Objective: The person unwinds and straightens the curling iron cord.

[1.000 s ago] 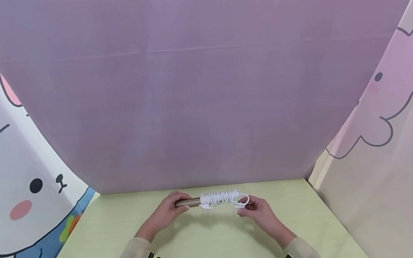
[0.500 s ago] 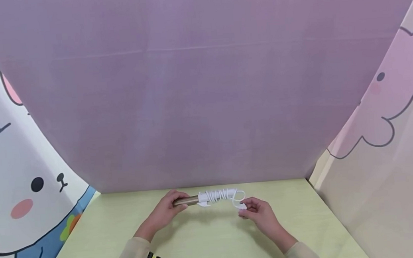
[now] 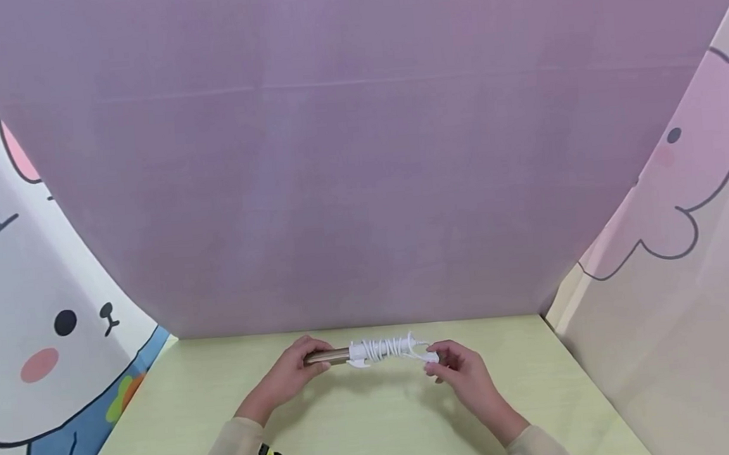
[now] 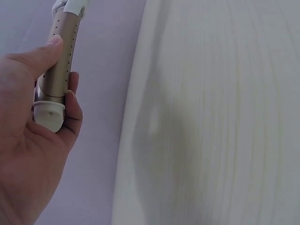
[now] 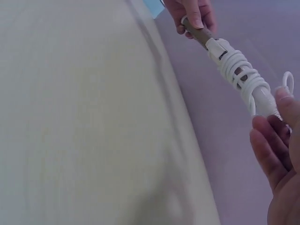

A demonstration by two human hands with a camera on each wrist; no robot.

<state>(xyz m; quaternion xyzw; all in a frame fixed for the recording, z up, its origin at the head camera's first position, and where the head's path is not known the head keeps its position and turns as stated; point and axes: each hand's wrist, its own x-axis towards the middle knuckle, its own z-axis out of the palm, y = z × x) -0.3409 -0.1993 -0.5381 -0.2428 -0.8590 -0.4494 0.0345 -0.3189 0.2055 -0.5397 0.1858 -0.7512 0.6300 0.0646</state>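
Note:
A curling iron (image 3: 330,357) with a bronze barrel and a white handle is held level above the table. My left hand (image 3: 286,377) grips its barrel end, and small holes and a white end cap (image 4: 49,116) show in the left wrist view. White cord (image 5: 241,70) is wound in several turns round the handle. At the handle's far end my right hand (image 3: 470,379) pinches the white plug (image 3: 433,357) between thumb and fingers. In the right wrist view a loose cord loop (image 5: 288,82) stands beside the thumb, and the fingers partly hide the plug.
The pale wood-grain table (image 3: 366,439) lies below both hands, with their shadows on it. A purple backdrop (image 3: 361,185) rises behind its back edge. Cartoon-printed cloths stand at the left (image 3: 32,293) and right (image 3: 677,248).
The right hand has drawn the plug slightly outward and up, and the cord loop at the handle's end has flattened. The left hand has shifted slightly left with the curling iron.

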